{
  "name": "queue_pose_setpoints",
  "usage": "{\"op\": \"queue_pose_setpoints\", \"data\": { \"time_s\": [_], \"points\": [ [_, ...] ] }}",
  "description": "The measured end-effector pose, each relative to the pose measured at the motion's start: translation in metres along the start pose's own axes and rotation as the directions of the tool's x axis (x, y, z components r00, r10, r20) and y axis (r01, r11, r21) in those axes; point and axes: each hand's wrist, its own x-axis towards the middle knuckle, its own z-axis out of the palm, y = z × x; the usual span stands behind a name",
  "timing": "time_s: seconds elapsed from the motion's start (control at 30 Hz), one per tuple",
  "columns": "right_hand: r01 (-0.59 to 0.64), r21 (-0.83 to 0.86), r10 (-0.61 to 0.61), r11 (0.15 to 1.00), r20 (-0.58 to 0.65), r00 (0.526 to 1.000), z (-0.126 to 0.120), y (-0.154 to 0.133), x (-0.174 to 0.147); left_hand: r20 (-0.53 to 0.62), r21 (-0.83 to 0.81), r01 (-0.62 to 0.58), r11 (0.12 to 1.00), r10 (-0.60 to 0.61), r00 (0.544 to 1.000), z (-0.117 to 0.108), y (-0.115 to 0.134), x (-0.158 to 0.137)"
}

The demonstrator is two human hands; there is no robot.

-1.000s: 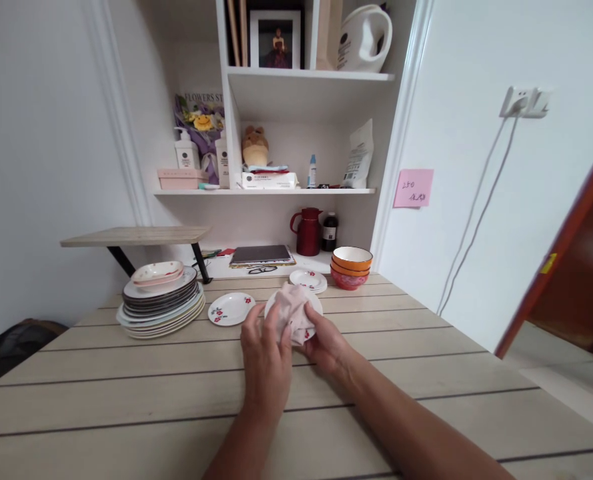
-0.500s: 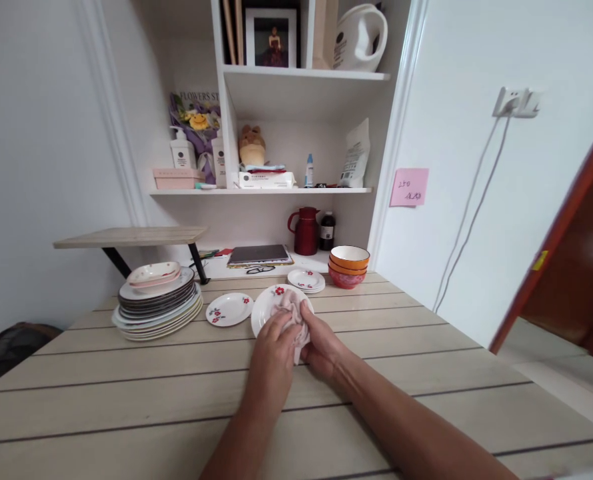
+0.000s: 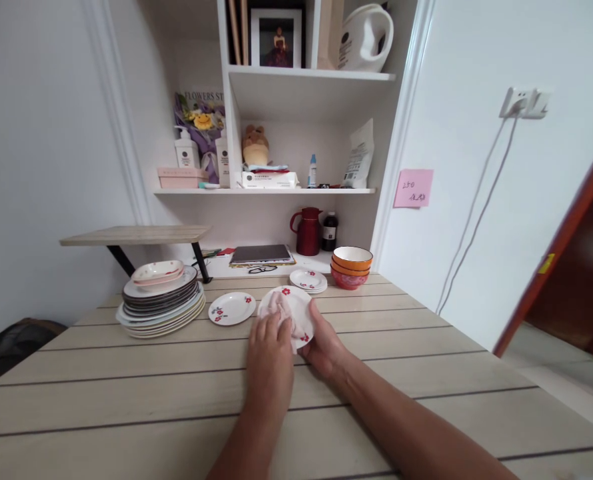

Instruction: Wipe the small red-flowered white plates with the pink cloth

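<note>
My right hand [image 3: 325, 343] grips a small white plate [image 3: 300, 305] with red flowers by its right edge, thumb on the rim. The plate is tilted up above the table. My left hand [image 3: 271, 343] presses a pale pink cloth [image 3: 280, 307] against the left part of the plate's face, its fingers closed over the cloth. Left of them, a similar flowered plate [image 3: 232, 309] lies flat on the table. Behind, a short stack of small flowered plates [image 3: 308, 280] sits near a stack of orange and red bowls [image 3: 351, 268].
A tall stack of plates [image 3: 161, 310] topped with shallow dishes stands at the left, by a small raised shelf [image 3: 134, 235]. Along the back are a dark laptop [image 3: 260, 254], glasses [image 3: 262, 270], a red thermos jug [image 3: 308, 231] and a dark bottle [image 3: 329, 231].
My left hand has moved the cloth from the plate's right side to its left side, uncovering the right part. My right hand keeps hold of the rim. The view has shifted slightly.
</note>
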Motion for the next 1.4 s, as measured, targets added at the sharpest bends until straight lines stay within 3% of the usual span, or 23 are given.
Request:
{"op": "queue_pose_setpoints", "data": {
  "time_s": [0.1, 0.17, 0.23, 0.3, 0.43, 0.53, 0.77, 0.9, 1.0, 1.07, 1.23, 1.4],
  "points": [
    [-0.018, -0.003, 0.018, 1.0, -0.013, 1.0, -0.003, -0.002, 0.0, 0.114, 0.238, -0.21, 0.948, 0.188, 0.976, 0.004, -0.013, -0.004],
    [-0.049, -0.036, 0.05, 0.998, 0.034, 0.998, -0.002, 0.002, -0.003, 0.255, 0.358, -0.422, 0.833, 0.348, 0.902, 0.005, -0.022, -0.004],
    [-0.046, -0.075, 0.052, 0.996, 0.087, 0.995, 0.001, 0.007, -0.005, 0.335, 0.442, -0.539, 0.717, 0.425, 0.841, 0.004, -0.027, -0.001],
    [-0.033, -0.099, 0.042, 0.995, 0.09, 0.995, 0.003, 0.011, -0.006, 0.35, 0.538, -0.549, 0.639, 0.423, 0.836, 0.003, -0.029, 0.001],
    [-0.046, -0.119, 0.041, 0.992, -0.047, 0.998, 0.004, 0.011, -0.003, 0.251, 0.746, -0.408, 0.527, 0.345, 0.904, 0.004, -0.026, 0.0],
    [-0.049, -0.062, 0.047, 0.997, -0.046, 0.998, 0.002, 0.008, -0.001, 0.249, 0.788, -0.405, 0.464, 0.361, 0.899, 0.006, -0.023, -0.006],
    [-0.154, 0.1, 0.152, 0.983, 0.026, 0.988, 0.005, 0.001, -0.011, 0.378, 0.633, -0.585, 0.507, 0.457, 0.805, 0.009, -0.016, -0.018],
    [-0.113, 0.03, 0.109, 0.993, 0.099, 0.989, 0.008, 0.007, -0.014, 0.39, 0.652, -0.545, 0.527, 0.383, 0.838, 0.005, -0.011, -0.01],
    [-0.061, -0.07, 0.068, 0.996, 0.101, 0.993, 0.009, 0.012, -0.011, 0.278, 0.77, -0.407, 0.491, 0.317, 0.907, 0.002, -0.008, -0.004],
    [-0.047, -0.086, 0.054, 0.995, 0.081, 0.995, 0.008, 0.013, -0.008, 0.214, 0.831, -0.337, 0.443, 0.305, 0.928, 0.002, -0.007, -0.004],
    [-0.103, 0.073, 0.097, 0.992, 0.081, 0.992, 0.001, 0.005, -0.006, 0.28, 0.832, -0.411, 0.374, 0.356, 0.892, 0.012, -0.006, -0.018],
    [-0.167, 0.088, 0.165, 0.982, 0.032, 0.986, 0.004, 0.002, -0.012, 0.402, 0.675, -0.545, 0.498, 0.371, 0.837, 0.015, -0.01, -0.02]
  ]
}}
